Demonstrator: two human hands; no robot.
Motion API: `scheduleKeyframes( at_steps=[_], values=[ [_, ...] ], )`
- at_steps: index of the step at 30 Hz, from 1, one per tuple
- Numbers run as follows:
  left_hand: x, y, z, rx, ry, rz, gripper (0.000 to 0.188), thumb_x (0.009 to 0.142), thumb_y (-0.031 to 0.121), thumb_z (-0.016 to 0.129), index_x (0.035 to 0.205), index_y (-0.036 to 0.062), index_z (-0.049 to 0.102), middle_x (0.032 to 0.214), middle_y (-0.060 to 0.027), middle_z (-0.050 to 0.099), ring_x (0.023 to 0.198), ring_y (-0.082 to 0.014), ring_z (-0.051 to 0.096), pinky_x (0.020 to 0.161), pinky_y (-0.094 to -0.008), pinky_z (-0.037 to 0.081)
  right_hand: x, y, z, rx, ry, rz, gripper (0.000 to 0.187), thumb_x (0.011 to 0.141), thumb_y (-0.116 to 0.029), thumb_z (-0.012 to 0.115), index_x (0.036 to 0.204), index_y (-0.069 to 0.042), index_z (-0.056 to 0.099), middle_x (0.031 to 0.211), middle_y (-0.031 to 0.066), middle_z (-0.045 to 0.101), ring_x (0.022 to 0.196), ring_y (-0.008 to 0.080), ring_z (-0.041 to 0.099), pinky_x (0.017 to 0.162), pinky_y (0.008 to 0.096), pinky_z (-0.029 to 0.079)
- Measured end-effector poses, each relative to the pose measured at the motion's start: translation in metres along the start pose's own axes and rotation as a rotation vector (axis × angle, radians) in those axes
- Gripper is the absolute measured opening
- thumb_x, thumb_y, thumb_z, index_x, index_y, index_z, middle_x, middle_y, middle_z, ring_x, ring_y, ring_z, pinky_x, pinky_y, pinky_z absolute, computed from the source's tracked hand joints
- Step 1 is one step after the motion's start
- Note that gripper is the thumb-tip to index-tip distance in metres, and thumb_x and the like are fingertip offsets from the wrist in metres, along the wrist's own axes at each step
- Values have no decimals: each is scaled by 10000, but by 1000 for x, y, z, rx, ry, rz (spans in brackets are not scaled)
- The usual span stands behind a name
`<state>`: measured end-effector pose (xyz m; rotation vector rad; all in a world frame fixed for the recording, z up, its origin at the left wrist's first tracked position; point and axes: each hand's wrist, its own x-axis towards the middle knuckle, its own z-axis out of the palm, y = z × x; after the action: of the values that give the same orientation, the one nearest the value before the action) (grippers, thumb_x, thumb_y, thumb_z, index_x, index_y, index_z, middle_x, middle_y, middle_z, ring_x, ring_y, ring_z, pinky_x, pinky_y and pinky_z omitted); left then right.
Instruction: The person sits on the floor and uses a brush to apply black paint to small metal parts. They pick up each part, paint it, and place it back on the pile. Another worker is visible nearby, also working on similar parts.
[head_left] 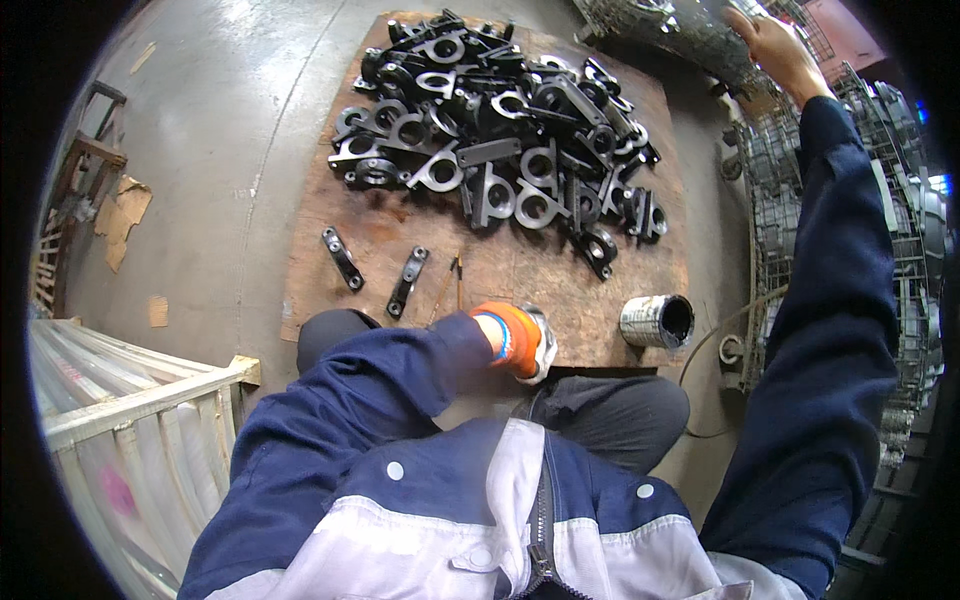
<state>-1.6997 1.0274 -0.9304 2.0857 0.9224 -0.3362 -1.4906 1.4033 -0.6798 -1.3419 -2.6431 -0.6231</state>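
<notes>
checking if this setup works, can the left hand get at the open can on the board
Probably yes: only bare wood shows between the gloved left hand and the can, both near the same edge of the board. Whether that hand holds something is unclear.

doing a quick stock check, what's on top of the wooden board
The wooden board bears a heap of brackets, two separate dark pieces, thin sticks and a can. Whatever lies under the heap is hidden; the gloved left hand blocks part of the near edge.
</notes>
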Motion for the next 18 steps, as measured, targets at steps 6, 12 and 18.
scheduleKeyframes(
  at_steps=[6, 12, 18],
  values=[
    [-9, 1, 5, -3, 145, 8, 334, 796, 260, 535, 990, 52, 710, 998, -214, 694, 935, -387, 674, 804, -467, 533, 74, -100, 11, 11, 100, 10, 423, 987, -371, 438, 962, -18, 669, 941, 256, 665, 956, 415, 643, 846, 470, 503],
    [-6, -11, 6, -6, 137, -36, 331, 820, 300, 548, 1000, 91, 730, 1091, -185, 686, 1043, -352, 650, 866, -446, 521, 49, -255, 65, 412, -315, -182, 671, 974, -628, 378, 965, -54, 726, 873, 211, 690, 840, 316, 683, 749, 401, 527],
    [-3, -16, -2, -52, 54, -74, 364, 782, 343, 623, 1011, 83, 734, 1078, -166, 700, 1016, -332, 671, 831, -443, 537, 65, -326, 132, 539, -510, -207, 603, 938, -576, 495, 1065, -22, 695, 1006, 205, 699, 955, 348, 664, 856, 418, 512]
  ],
)
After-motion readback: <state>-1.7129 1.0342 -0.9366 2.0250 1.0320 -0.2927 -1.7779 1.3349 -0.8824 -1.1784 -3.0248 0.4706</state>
